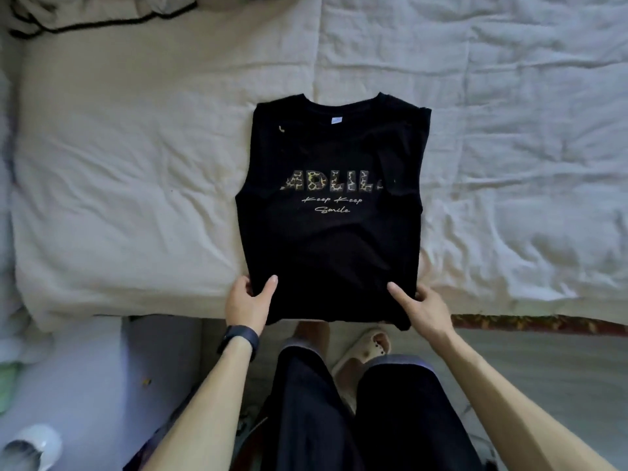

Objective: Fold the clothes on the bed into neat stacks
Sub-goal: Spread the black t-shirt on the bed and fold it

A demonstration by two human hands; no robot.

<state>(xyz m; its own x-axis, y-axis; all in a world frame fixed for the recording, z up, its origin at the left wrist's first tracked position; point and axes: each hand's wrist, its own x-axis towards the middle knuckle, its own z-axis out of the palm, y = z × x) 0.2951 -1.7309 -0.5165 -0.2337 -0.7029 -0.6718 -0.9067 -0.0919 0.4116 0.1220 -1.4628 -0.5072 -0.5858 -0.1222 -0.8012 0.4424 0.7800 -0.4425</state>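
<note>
A black T-shirt (334, 246) with leopard-print letters lies face up on the bed (119, 198). Both sleeves are folded under, so it forms a long rectangle with the collar far from me. Its hem hangs slightly over the bed's near edge. My left hand (249, 302) grips the hem's left corner, thumb on top and fingers underneath. At the hem's right corner, my right hand (419, 309) holds the cloth the same way.
Crumpled pale fabric with black trim (102, 11) lies at the bed's far left corner. A wrinkled white sheet (509, 130) covers the right side. My legs and a cream slipper (365, 351) stand on the floor below. A white object (32, 447) sits at bottom left.
</note>
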